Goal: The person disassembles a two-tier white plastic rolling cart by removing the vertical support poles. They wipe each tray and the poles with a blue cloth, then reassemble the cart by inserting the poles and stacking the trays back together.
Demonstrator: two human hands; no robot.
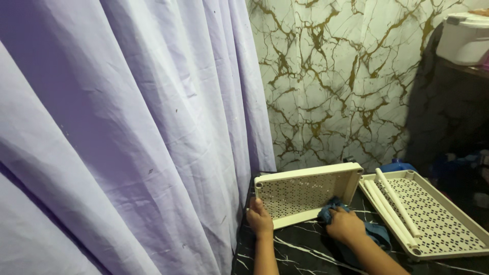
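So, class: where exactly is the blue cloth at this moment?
In the head view, lower right of centre, the blue cloth is under the right hand, pressed against the tilted perforated tray that the left hand steadies.

No packages, labels, signs or screens visible anywhere in view.

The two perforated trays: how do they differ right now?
The left tray stands tilted on its long edge, steadied by the left hand and wiped with a blue cloth. The right tray lies flat, holding white poles. Both are cream plastic.
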